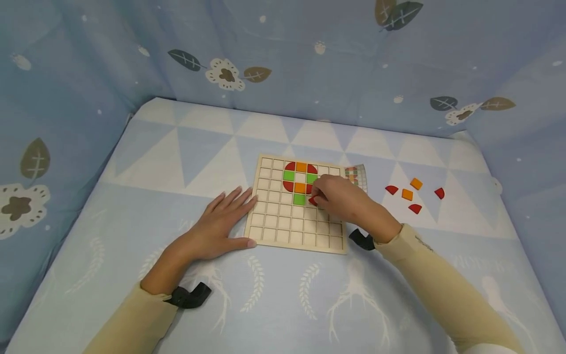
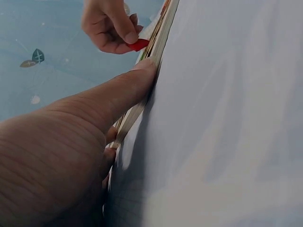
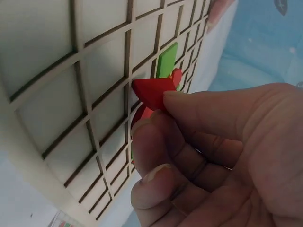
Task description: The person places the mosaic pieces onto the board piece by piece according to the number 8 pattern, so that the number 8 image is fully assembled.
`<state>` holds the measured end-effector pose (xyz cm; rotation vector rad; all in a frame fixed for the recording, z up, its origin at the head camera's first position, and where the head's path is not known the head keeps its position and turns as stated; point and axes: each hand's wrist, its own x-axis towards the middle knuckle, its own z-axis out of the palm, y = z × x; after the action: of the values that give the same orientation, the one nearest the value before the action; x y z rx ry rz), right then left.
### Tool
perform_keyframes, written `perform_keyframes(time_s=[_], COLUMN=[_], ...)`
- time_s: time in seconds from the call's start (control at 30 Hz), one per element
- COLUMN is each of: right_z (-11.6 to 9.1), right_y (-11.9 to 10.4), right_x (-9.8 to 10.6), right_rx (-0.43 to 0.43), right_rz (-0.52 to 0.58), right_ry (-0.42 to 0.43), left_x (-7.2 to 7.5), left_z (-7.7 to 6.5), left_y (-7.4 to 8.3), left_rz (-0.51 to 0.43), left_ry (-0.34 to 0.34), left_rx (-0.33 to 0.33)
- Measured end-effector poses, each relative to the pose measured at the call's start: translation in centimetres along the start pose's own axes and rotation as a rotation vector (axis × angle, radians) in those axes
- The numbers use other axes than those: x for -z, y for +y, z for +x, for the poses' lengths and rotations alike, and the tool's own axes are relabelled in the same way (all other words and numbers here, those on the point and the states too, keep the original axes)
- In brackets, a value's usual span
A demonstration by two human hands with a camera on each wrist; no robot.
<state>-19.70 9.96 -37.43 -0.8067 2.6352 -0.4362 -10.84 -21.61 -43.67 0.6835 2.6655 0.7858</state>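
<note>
A wooden grid board (image 1: 278,221) lies on the table, with red quarter-circle, orange and green square pieces set in its upper cells. Between thumb and fingers my right hand (image 1: 340,199) pinches a red quarter-circle piece (image 3: 154,92), tilted over a cell beside the lowest green square (image 1: 299,199). That piece's corner is at the grid in the right wrist view; whether it touches cannot be told. My left hand (image 1: 221,226) rests at the board's left edge, fingers straight and spread, its thumb against the lower corner. The left wrist view shows that thumb (image 2: 118,92) along the board's side.
Right of the board lie loose pieces: red quarter circles, among them one (image 1: 415,209) nearest me, and two orange squares, one (image 1: 407,194) in the middle. A pattern card (image 1: 361,177) sticks out at the board's upper right. Patterned curtains (image 1: 283,59) hang behind the table.
</note>
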Motion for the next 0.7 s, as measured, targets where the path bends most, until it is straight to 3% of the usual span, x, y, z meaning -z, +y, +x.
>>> perform_keyframes(time_s=[0.37, 0.7], right_z=[0.4, 0.1], right_y=[0.0, 0.3], right_x=[-1.3, -2.6], right_rx=[0.063, -0.026], right_rz=[-0.029, 0.064], right_ry=[0.089, 0.121], left_x=[0.1, 0.0], left_z=[0.0, 0.0], left_y=[0.2, 0.1], left_rz=[-0.003, -0.007], left_ry=[-0.005, -0.004], left_rx=[0.003, 0.006])
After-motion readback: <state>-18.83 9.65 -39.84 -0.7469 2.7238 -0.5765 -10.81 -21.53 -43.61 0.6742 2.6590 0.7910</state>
